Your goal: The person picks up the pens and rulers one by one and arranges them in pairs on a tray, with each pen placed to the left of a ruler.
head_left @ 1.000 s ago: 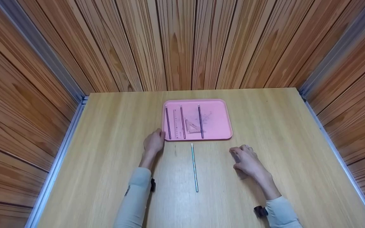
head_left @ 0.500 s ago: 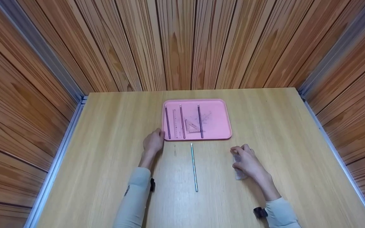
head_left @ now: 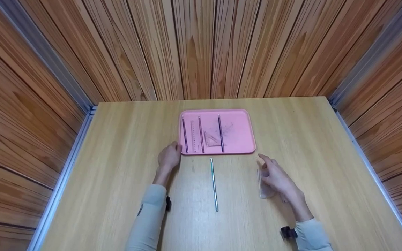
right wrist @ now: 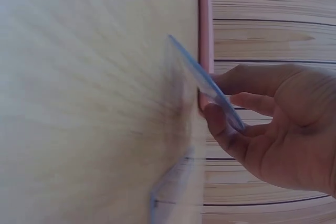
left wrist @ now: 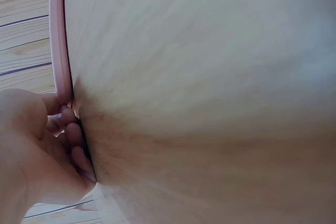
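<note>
My left hand (head_left: 169,156) pinches the near left corner of a pink tray (head_left: 241,148); the curled fingers (left wrist: 73,134) meet its rim in the left wrist view. Between thumb and fingers, my right hand (head_left: 277,177) holds a clear flat plastic piece (right wrist: 197,72) with a bluish edge, tilted and seen almost edge-on. A second clear plastic piece (right wrist: 170,190) lies on the table below that hand; its full outline is hidden. Between the hands, a shiny teal pencil (head_left: 214,184) lies lengthwise in front of the tray.
On the tray lie several things: a dark pencil (head_left: 185,134) at the left, a clear ruler (head_left: 193,136), a reddish pencil (head_left: 201,134), a clear set square (head_left: 212,140) and another dark pencil (head_left: 221,134). Wood-panelled walls (head_left: 201,48) enclose the wooden table (head_left: 124,132).
My right hand has shifted slightly right, its index finger now stretched further forward, and more of the clear plastic beneath it shows. Left hand, tray and teal pencil stay in place.
</note>
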### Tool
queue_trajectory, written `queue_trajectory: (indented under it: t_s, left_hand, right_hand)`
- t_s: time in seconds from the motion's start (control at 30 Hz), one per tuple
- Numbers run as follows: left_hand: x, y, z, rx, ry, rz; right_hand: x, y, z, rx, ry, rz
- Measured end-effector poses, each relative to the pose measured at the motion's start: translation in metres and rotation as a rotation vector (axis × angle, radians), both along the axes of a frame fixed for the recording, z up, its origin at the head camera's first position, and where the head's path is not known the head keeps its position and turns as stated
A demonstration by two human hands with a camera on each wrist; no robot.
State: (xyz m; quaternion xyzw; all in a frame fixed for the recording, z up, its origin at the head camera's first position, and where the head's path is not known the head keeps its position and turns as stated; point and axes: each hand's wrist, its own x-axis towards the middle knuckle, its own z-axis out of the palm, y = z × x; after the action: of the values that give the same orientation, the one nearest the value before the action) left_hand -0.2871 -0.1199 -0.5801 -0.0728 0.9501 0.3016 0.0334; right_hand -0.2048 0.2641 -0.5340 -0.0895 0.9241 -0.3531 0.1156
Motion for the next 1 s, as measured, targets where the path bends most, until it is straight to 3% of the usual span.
queue_trajectory:
  t_s: [0.2,0.47,1.0]
  left_hand:
    - [0.000,0.000,0.001,0.013,-0.011,0.016]
    - [0.000,0.001,0.000,-0.017,0.001,0.003]
    - [0.000,0.001,-0.002,-0.024,0.033,-0.001]
  right_hand:
    - [-0.001,0.001,0.006,-0.026,0.001,0.004]
    - [0.000,0.000,0.008,-0.004,-0.055,-0.058]
    - [-0.014,-0.013,0.004,-0.092,0.175,-0.169]
